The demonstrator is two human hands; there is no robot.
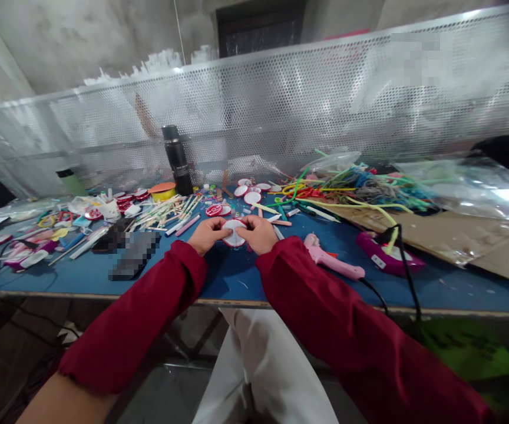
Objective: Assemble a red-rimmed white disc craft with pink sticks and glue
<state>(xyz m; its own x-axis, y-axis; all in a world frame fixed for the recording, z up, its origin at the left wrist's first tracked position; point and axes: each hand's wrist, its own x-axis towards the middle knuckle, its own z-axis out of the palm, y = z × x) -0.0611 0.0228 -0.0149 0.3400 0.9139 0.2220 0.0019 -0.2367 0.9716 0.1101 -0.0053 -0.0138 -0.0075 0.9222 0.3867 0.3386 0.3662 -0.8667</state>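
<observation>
My left hand (207, 234) and my right hand (260, 233) meet over the blue table (237, 277), both in dark red sleeves. Between them they pinch a small white round disc with a red rim (234, 234), left fingers on its left edge, right fingers on its right edge. Several similar red and white discs (251, 196) lie just beyond the hands.
A pink glue gun (331, 260) lies right of my right hand, with a purple one (387, 254) and black cords further right. Coloured pipe cleaners (351, 185), cardboard (435, 229), a black flask (177, 159), sticks (166, 211) and a perforated metal screen (281, 106) surround the space.
</observation>
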